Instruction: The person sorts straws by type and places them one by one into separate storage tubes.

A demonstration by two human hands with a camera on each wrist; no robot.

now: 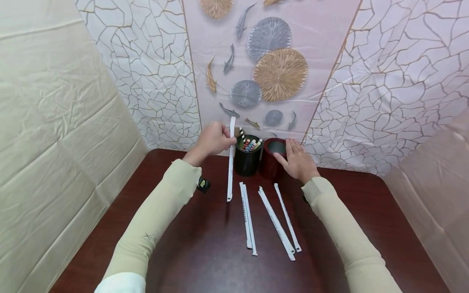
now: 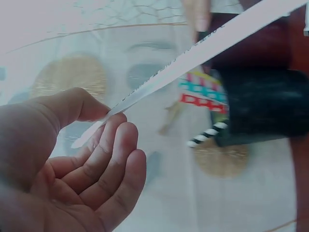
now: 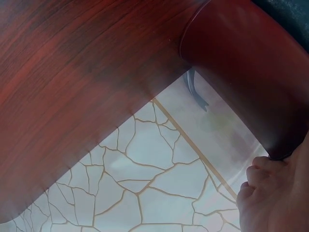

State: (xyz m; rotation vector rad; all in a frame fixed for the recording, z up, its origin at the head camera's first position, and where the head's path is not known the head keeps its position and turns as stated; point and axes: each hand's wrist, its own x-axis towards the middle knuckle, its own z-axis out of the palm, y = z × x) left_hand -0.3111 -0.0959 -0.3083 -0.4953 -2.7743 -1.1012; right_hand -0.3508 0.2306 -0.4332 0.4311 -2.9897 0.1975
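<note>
My left hand (image 1: 217, 139) pinches a paper-wrapped straw (image 1: 231, 171) near its upper end between thumb and fingertips. The straw hangs almost upright, left of a black cup (image 1: 247, 163). Inside that cup stand several patterned straws (image 2: 205, 92), one of them striped black and white (image 1: 242, 135). My right hand (image 1: 301, 160) rests against the rim of a dark red cup (image 1: 270, 169), its fingers extended along the right side and the thumb at the near edge. In the right wrist view, the red cup (image 3: 251, 63) hides part of the fingers.
Several more white wrapped straws (image 1: 247, 219) lie on the dark red-brown table (image 1: 205, 252) in front of the cups, some (image 1: 276, 224) slanting to the right. A patterned cloth (image 1: 220, 81) hangs right behind the table's far edge. Beige cloth (image 1: 73, 154) flanks it at the sides.
</note>
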